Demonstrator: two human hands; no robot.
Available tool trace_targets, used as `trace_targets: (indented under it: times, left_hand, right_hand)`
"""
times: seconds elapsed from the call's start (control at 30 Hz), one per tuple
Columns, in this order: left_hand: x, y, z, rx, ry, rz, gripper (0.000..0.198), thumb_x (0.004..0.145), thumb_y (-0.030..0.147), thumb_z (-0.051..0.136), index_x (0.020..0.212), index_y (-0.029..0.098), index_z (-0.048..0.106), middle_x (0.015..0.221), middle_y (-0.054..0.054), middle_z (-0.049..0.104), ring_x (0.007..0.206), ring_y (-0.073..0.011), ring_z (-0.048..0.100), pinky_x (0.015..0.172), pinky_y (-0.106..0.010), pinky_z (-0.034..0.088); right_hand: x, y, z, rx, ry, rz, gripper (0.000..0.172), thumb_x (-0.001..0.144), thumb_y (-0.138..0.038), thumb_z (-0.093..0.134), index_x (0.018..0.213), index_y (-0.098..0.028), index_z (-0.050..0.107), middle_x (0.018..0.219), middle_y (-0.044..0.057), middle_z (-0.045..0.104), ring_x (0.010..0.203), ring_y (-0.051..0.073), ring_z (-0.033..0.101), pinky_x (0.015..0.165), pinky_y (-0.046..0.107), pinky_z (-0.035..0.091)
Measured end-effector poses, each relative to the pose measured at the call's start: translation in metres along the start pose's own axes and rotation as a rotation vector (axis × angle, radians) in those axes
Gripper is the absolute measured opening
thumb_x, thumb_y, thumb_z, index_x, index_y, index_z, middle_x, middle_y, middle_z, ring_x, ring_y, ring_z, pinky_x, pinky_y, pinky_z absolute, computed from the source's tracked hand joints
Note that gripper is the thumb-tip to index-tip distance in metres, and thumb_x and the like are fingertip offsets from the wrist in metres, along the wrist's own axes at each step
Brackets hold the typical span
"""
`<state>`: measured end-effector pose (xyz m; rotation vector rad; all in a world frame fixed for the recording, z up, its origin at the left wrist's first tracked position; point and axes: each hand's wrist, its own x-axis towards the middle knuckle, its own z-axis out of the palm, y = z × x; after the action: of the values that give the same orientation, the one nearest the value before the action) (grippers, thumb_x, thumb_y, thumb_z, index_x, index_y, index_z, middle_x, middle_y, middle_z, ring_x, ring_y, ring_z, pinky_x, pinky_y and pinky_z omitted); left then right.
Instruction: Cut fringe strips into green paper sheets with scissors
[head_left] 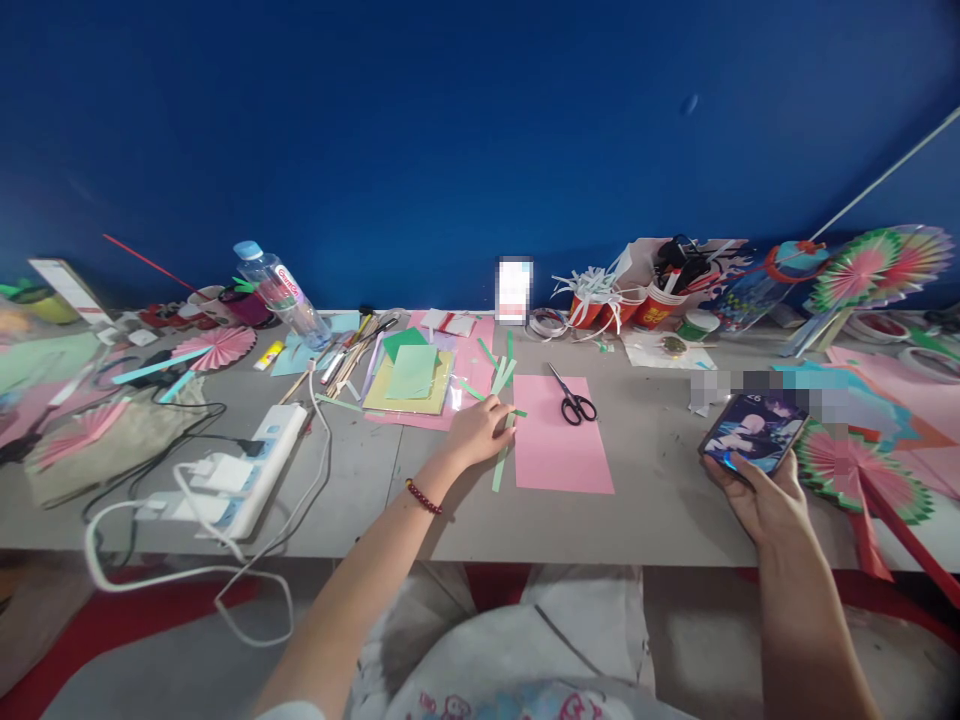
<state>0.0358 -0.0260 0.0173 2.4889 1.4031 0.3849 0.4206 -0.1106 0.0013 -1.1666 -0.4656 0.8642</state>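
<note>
My left hand (480, 432), with a beaded bracelet on its wrist, rests on the table. Its fingers are curled together on a green paper strip (501, 465), and more pale green strips (502, 374) lie just beyond the fingertips. Beside it is a sheet of pink paper (559, 455), with black-handled scissors (576, 404) lying across its upper part. On the right, my right hand (761, 495) holds a smartphone (754, 432) with its screen lit and the thumb on the lower screen.
Green and yellow papers (411, 375) lie left of the strips. A white power strip (262, 475) with cables sits nearer the left edge. A water bottle (281, 290) leans against the blue wall. Red cups (652, 308) stand at the back; a folded paper fan (862, 470) lies by the phone.
</note>
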Motion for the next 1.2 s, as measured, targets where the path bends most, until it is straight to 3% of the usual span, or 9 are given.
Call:
trace_targets:
  times: [0.43,0.6,0.73,0.87,0.97,1.07,1.2]
  left_hand:
    - [-0.001,0.001,0.0,-0.016,0.011,0.001,0.032,0.088,0.035,0.051,0.117,0.026,0.059,0.106,-0.004,0.059,0.084,-0.0163,0.061,0.061,-0.025,0.045]
    - [-0.001,0.001,-0.001,-0.013,0.015,0.004,0.032,0.087,0.034,0.052,0.117,0.025,0.059,0.105,-0.005,0.059,0.083,-0.0169,0.061,0.06,-0.025,0.044]
    - [-0.001,0.001,-0.001,-0.008,0.007,0.006,0.032,0.088,0.034,0.051,0.117,0.025,0.059,0.104,-0.005,0.059,0.083,-0.0173,0.062,0.059,-0.026,0.043]
    - [-0.001,0.0,0.001,-0.008,0.028,0.008,0.032,0.087,0.033,0.053,0.117,0.026,0.059,0.104,-0.004,0.06,0.084,-0.0169,0.062,0.058,-0.025,0.042]
    - [-0.001,-0.001,0.003,-0.007,0.04,0.009,0.032,0.087,0.033,0.053,0.117,0.026,0.059,0.104,-0.003,0.06,0.083,-0.0165,0.062,0.058,-0.025,0.042]
    - [-0.001,-0.001,0.003,-0.009,0.04,0.007,0.031,0.087,0.033,0.053,0.117,0.025,0.059,0.104,-0.003,0.06,0.083,-0.0162,0.061,0.058,-0.025,0.042]
    - [0.0,0.0,0.002,-0.013,0.026,0.0,0.031,0.087,0.033,0.053,0.116,0.026,0.059,0.104,-0.003,0.059,0.082,-0.0158,0.061,0.058,-0.025,0.042]
  right_hand:
    - [-0.004,-0.003,0.003,0.002,-0.031,-0.023,0.071,0.039,-0.009,0.084,0.099,-0.028,0.053,0.106,-0.001,0.06,0.085,0.02,0.067,0.064,0.03,0.059]
    - [-0.007,-0.006,0.005,0.062,-0.076,-0.045,0.071,0.04,-0.008,0.08,0.104,-0.027,0.056,0.109,0.004,0.062,0.083,0.022,0.069,0.062,0.027,0.059]
    - [-0.005,-0.004,0.003,0.069,-0.032,-0.064,0.071,0.036,-0.005,0.078,0.1,-0.027,0.057,0.106,0.003,0.063,0.082,0.023,0.069,0.061,0.029,0.059]
    - [-0.001,-0.004,0.002,0.067,0.017,-0.06,0.054,0.045,-0.027,0.081,0.094,-0.023,0.058,0.097,0.005,0.065,0.07,0.021,0.068,0.044,0.022,0.054]
    - [-0.004,-0.009,0.004,0.092,0.005,-0.023,0.05,0.05,-0.037,0.077,0.095,-0.02,0.061,0.104,0.01,0.064,0.07,0.023,0.068,0.039,0.023,0.051]
    - [-0.011,-0.013,0.007,0.108,-0.044,-0.018,0.047,0.049,-0.028,0.072,0.095,-0.02,0.062,0.114,0.011,0.063,0.076,0.026,0.069,0.045,0.029,0.056]
    - [-0.014,-0.012,0.007,0.105,-0.078,-0.05,0.048,0.047,-0.017,0.066,0.094,-0.022,0.061,0.108,0.008,0.064,0.08,0.027,0.068,0.05,0.032,0.057]
